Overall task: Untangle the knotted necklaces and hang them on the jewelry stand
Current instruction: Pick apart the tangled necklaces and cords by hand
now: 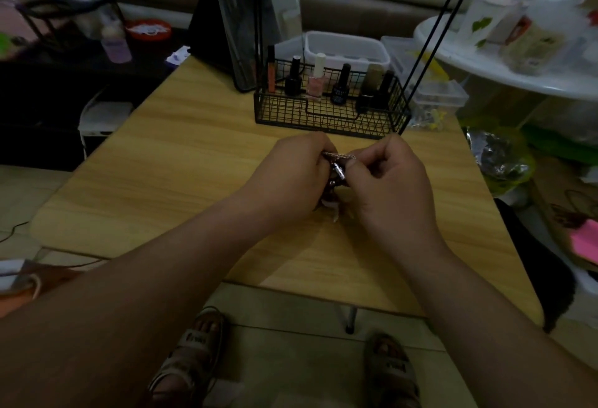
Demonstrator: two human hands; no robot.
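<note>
A tangle of thin necklace chains (339,161) with a small silver pendant hangs between both hands above the middle of the wooden table (181,161). My left hand (291,178) pinches the chain from the left, and my right hand (391,181) pinches it from the right, fingers curled. A short taut length of chain runs between the fingertips. Most of the tangle is hidden behind the fingers. Behind the hands stands a black wire jewelry stand, its basket base (330,116) on the table and thin black rods (430,38) rising out of view.
Several nail polish bottles (315,79) stand in the wire basket. A white plastic tub (346,48) and clear boxes (437,93) sit behind it, beside a dark upright mirror (239,19). A cluttered white round table (517,64) is at the right. My sandalled feet are below the table edge.
</note>
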